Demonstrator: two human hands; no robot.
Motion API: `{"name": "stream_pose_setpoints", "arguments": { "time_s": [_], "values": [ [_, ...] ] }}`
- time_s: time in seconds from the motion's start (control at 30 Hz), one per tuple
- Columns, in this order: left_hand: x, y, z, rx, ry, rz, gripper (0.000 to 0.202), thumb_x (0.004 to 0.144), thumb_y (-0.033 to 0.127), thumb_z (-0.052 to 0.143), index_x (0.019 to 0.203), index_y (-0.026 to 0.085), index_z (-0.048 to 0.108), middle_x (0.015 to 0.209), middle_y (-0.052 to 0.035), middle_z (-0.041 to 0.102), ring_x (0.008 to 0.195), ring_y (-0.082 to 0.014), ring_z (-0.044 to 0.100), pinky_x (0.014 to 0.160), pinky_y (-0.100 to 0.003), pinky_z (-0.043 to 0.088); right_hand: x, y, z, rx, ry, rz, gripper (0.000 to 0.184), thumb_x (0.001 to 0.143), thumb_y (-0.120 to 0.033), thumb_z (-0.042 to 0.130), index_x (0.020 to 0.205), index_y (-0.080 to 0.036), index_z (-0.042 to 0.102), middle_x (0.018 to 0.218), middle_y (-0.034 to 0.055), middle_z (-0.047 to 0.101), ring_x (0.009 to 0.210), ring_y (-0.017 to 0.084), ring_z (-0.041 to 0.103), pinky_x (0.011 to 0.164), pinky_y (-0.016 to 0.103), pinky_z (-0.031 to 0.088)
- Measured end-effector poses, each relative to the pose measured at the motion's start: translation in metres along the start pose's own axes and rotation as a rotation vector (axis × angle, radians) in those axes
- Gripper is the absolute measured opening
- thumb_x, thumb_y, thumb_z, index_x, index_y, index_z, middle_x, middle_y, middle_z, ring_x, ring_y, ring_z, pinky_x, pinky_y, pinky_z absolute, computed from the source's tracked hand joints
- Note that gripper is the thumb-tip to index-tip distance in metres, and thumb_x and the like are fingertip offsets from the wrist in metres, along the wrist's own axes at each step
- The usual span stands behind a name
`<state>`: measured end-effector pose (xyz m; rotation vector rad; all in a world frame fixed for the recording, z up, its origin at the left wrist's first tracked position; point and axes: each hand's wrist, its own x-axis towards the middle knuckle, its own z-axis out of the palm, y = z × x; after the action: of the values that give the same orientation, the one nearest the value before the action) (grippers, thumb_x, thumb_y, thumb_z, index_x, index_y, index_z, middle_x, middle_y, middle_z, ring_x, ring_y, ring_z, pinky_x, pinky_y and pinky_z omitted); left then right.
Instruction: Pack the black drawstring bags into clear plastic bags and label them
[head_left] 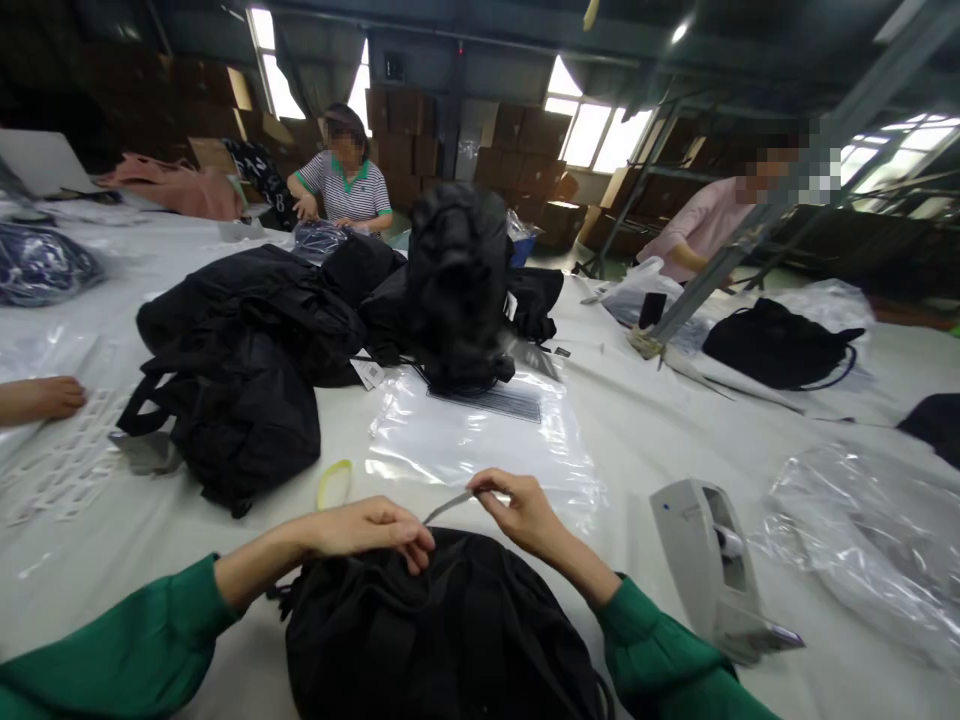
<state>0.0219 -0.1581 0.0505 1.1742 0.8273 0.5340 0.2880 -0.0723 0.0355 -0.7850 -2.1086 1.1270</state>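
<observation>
A black bag (442,640) lies right in front of me at the table's near edge. Above its top runs a thin grey strip (448,506), stretched between my two hands; its kind is unclear. My right hand (517,510) pinches the strip's upper end between thumb and fingertips. At the lower end, my left hand (375,528) is closed with its fingertips at the strip and against the bag's top. Clear plastic bags (480,440) lie flat just beyond my hands, and a yellow loop (334,484) rests behind my left wrist.
A tape dispenser (705,560) stands at right, near crumpled clear plastic (862,540). Several black bags (240,340) are piled ahead. Another person's hand (45,400) rests by white labels (71,460) at left. Two people work across the white table; a metal post (720,270) rises at right.
</observation>
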Motion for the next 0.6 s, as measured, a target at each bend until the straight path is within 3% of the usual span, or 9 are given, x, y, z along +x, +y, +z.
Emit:
{"name": "stream_pose_setpoints", "arguments": {
  "time_s": [0.1,0.17,0.3,0.37,0.5,0.6],
  "values": [
    [-0.006,-0.015,0.0,-0.109,0.048,0.038,0.043,0.087,0.052,0.063,0.108,0.014,0.068,0.1,-0.0135,0.074,0.092,-0.024,0.071,0.091,-0.039,0.05,-0.013,0.025,0.026,0.266,-0.103,0.175,0.021,0.083,-0.038,0.067,0.085,-0.017,0.067,0.077,0.0035,0.071,0.069,0.016,0.066,0.064,0.027,0.051],
    [-0.011,-0.018,0.001,-0.137,0.114,0.076,0.04,0.088,0.049,0.062,0.111,0.016,0.066,0.103,-0.0132,0.073,0.093,-0.0235,0.07,0.092,-0.039,0.05,-0.022,0.034,0.033,0.365,-0.108,0.231,0.028,0.082,-0.043,0.069,0.092,-0.016,0.069,0.08,0.0043,0.072,0.071,0.017,0.067,0.064,0.028,0.052],
    [-0.017,-0.018,0.002,-0.057,0.113,0.084,0.039,0.09,0.048,0.059,0.108,0.015,0.069,0.104,-0.0132,0.073,0.099,-0.0242,0.068,0.093,-0.037,0.049,-0.033,0.035,0.03,0.386,-0.182,0.313,0.023,0.081,-0.038,0.071,0.09,-0.018,0.076,0.089,0.0068,0.075,0.082,0.021,0.069,0.076,0.032,0.053],
    [-0.014,-0.021,0.002,-0.027,0.175,0.075,0.037,0.089,0.047,0.06,0.108,0.016,0.069,0.106,-0.0122,0.072,0.099,-0.0237,0.068,0.093,-0.036,0.048,-0.033,0.032,0.027,0.373,-0.224,0.297,0.019,0.083,-0.036,0.069,0.087,-0.019,0.077,0.093,0.0071,0.075,0.087,0.022,0.069,0.079,0.032,0.053],
    [-0.007,-0.03,0.004,-0.026,0.456,0.014,0.038,0.088,0.047,0.06,0.112,0.018,0.062,0.108,-0.011,0.07,0.097,-0.0233,0.068,0.087,-0.037,0.052,-0.027,0.026,0.025,0.349,-0.235,0.229,0.016,0.082,-0.035,0.071,0.085,-0.02,0.078,0.096,0.0084,0.076,0.091,0.024,0.07,0.083,0.033,0.053],
    [-0.013,-0.026,-0.003,0.423,0.793,0.157,0.037,0.087,0.046,0.061,0.113,0.02,0.061,0.109,-0.0113,0.069,0.1,-0.0263,0.066,0.09,-0.042,0.051,-0.023,0.025,0.025,0.331,-0.254,0.224,0.019,0.083,-0.037,0.07,0.083,-0.019,0.077,0.094,0.0097,0.076,0.091,0.025,0.07,0.081,0.034,0.054]
  ]
}}
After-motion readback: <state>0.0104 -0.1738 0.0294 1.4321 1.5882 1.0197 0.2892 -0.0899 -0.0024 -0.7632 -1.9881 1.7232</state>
